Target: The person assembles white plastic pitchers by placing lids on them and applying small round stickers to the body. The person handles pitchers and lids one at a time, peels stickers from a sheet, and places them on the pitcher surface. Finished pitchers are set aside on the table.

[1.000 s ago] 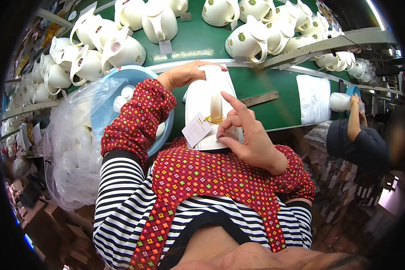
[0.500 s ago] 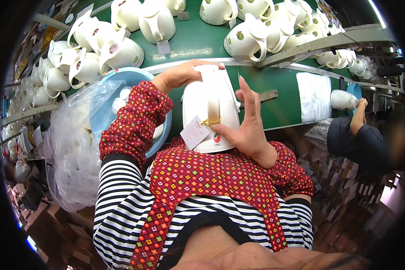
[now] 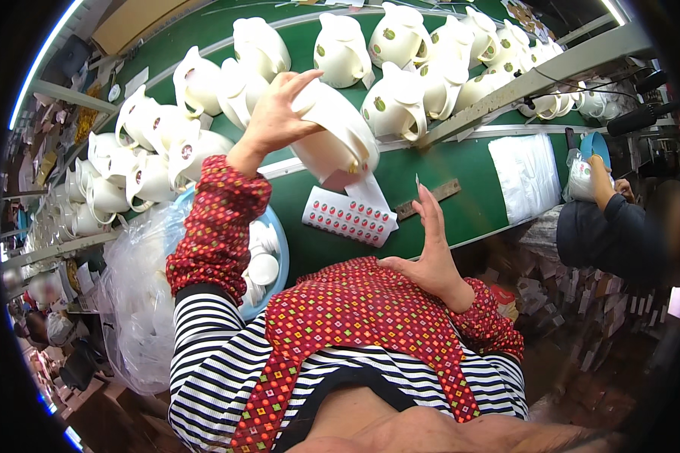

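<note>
Above the green bench (image 3: 461,181), white jug (image 3: 332,132) in left hand (image 3: 276,121) grip, right hand (image 3: 429,245) apart.

We see a long green worktable (image 3: 461,177) under a grey metal shelf rail (image 3: 551,72). A bright strip light (image 3: 41,57) curves at upper left; the cluttered dark floor (image 3: 597,355) lies at right.
</note>
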The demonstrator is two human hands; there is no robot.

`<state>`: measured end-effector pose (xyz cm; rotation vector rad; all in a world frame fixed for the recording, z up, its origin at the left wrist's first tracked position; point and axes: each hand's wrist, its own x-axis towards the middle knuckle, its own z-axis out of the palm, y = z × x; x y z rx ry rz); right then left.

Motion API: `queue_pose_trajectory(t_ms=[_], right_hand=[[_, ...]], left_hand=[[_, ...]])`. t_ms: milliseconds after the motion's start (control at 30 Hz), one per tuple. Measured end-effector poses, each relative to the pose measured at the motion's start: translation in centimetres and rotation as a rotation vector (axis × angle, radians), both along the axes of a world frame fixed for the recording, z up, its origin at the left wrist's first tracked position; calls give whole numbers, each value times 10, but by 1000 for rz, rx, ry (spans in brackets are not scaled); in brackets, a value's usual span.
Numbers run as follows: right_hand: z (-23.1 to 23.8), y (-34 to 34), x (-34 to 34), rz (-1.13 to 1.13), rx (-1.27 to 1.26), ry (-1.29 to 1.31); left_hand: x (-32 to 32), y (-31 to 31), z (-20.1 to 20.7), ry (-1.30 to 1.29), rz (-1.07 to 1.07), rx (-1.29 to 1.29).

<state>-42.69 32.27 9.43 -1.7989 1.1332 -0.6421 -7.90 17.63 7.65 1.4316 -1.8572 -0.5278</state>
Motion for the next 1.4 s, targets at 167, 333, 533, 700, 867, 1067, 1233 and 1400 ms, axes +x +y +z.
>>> queue_pose_trajectory(t_ms=[167, 333, 533, 700, 867, 1067, 1233, 1400], right_hand=[[0, -5, -4, -51, 73, -11], [2, -13, 1, -7, 37, 10], [-6, -20, -20, -60, 43, 10], [-12, -17, -20, -138, 107, -88], [-6, -13, -9, -107, 84, -90], [14, -5, 7, -107, 56, -106], [26, -3, 32, 85, 97, -228], [28, -4, 89, 489, 185, -400]], left_hand=[[-35, -55, -49, -350, 49, -202], [-32, -93, -109, -443, 15, -169], [13, -85, -41, -731, -1, -10], [137, -70, -19, -1326, 97, 302], [162, -72, -52, -1053, 3, 211], [142, -58, -85, -576, 162, 59], [95, -22, -40, -479, 410, 122], [58, 10, 35, -265, 224, 405]])
